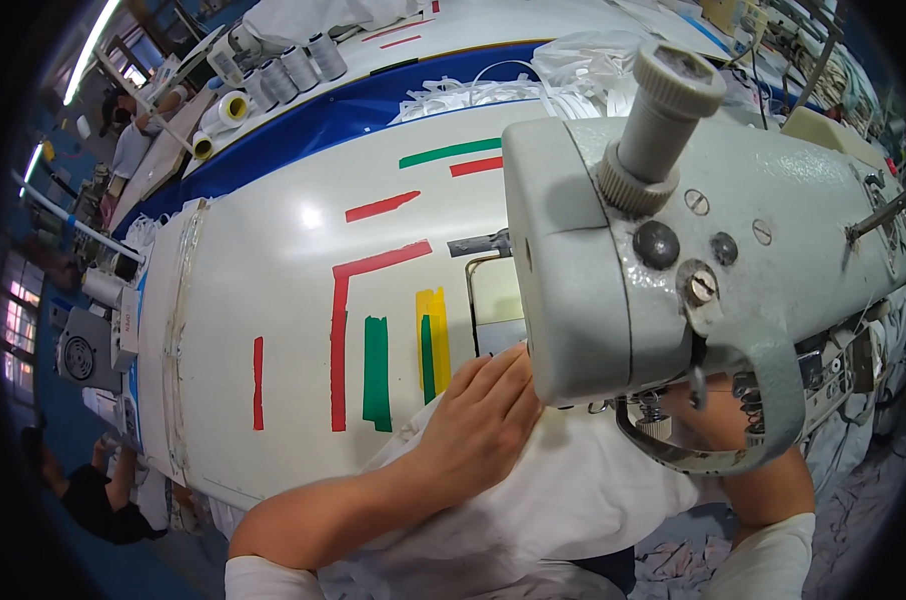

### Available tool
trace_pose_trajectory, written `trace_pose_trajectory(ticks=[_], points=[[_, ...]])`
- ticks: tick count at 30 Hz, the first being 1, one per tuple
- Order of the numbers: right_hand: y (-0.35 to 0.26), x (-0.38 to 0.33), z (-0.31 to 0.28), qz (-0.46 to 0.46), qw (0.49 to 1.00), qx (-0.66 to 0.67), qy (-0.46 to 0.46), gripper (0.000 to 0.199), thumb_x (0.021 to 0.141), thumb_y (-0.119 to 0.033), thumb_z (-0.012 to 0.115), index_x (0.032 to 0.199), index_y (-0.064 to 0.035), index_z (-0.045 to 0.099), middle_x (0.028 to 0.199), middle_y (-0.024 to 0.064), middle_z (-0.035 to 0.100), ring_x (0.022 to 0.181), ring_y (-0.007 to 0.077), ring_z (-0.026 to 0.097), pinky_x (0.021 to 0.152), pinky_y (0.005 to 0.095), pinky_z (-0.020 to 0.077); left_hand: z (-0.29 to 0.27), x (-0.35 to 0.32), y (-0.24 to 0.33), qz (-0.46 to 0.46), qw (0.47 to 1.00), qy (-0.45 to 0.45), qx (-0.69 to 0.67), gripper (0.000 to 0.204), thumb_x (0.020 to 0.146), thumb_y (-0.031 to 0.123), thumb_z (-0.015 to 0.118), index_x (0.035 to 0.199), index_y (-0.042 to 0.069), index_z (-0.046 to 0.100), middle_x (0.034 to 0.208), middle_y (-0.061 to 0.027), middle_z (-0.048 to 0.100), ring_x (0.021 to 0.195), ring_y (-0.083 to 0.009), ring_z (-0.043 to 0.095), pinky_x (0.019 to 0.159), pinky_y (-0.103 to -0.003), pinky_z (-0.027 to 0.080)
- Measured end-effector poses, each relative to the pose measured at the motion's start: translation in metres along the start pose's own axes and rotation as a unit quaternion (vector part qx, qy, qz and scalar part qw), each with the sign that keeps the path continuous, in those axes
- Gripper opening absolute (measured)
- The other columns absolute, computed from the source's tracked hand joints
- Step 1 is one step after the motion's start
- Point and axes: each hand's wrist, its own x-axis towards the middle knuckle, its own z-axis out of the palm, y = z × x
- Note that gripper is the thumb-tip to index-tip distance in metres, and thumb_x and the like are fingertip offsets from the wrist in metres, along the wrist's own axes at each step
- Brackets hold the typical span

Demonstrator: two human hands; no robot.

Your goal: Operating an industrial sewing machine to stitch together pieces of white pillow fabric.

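Observation:
My left hand (pixel 478 415) lies flat on a piece of white fabric (pixel 573 495), fingers together, pressing it down at the left side of the grey sewing machine head (pixel 673 240). The fingertips reach under the machine's front edge. My right hand (pixel 718 410) is mostly hidden behind the machine head and its grey guard loop; only part of it and the forearm show, resting on the same white fabric. The needle area is hidden by the machine.
The white sewing table (pixel 273 280) carries red, green and yellow tape marks (pixel 378 370). Thread cones (pixel 298 65) and tape rolls stand at the far edge beyond a blue strip. White strips are piled behind the machine. Another person sits at the lower left (pixel 88 490).

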Motion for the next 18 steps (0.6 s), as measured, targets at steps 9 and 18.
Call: trace_pose_trajectory(ticks=[9,18], points=[[0.003,-0.003,-0.017,-0.067,0.995,0.066,0.026,0.050,0.080,-0.021,0.067,0.127,-0.0052,0.059,0.137,0.0177,0.052,0.132,0.0319,0.044,0.112,0.0464,0.0303,-0.002,-0.009,-0.008,-0.037,0.993,-0.062,-0.096,0.037,0.088,0.026,0.061,0.117,0.005,0.055,0.135,-0.0212,0.047,0.135,-0.0349,0.038,0.107,-0.049,0.032],[0.004,-0.032,0.007,0.074,0.827,0.558,0.023,0.055,0.093,-0.011,0.052,0.145,-0.0052,0.033,0.139,0.0083,0.048,0.130,0.0196,0.046,0.110,0.0370,0.0374,-0.008,-0.013,0.005,-0.032,0.992,-0.088,-0.079,0.043,0.087,0.031,0.063,0.121,0.007,0.053,0.134,-0.0198,0.046,0.136,-0.0337,0.036,0.108,-0.049,0.031]])
